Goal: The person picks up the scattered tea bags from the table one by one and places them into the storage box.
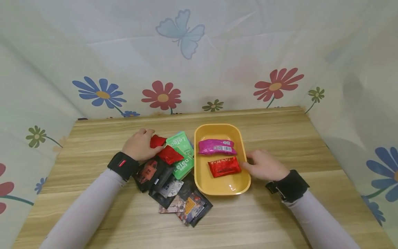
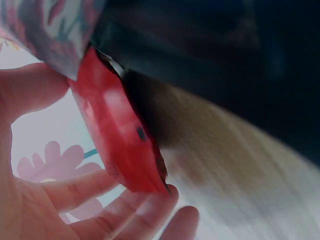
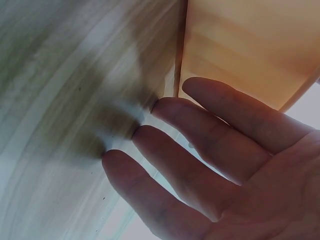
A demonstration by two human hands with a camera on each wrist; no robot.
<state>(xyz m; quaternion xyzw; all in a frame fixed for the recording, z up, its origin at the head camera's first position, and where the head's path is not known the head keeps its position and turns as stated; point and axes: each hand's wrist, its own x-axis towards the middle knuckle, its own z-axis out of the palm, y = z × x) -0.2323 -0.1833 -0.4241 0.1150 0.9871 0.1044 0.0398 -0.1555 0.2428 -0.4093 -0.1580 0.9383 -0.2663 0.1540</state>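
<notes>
In the head view my left hand [image 1: 141, 145] is at the left end of a pile of packets. Its thumb and fingertips hold a red packet [image 2: 117, 125] between them. Another red packet [image 1: 170, 154] lies by the thumb, partly over green LeTea packets [image 1: 183, 166]. My right hand [image 1: 265, 165] is beside the yellow tray [image 1: 222, 186], thumb at its right rim. The right wrist view shows its fingers nearly straight, tips down at the tabletop near the tray wall. Inside the tray lie a pink packet [image 1: 216, 147] and a red shiny packet [image 1: 224, 167].
Black pouches [image 1: 150, 173] overlap in the pile below the left hand, and printed packets [image 1: 194, 207] spread toward the front. The wooden table [image 1: 273, 221] meets a flower-printed curtain [image 1: 217, 69] at the back and sides.
</notes>
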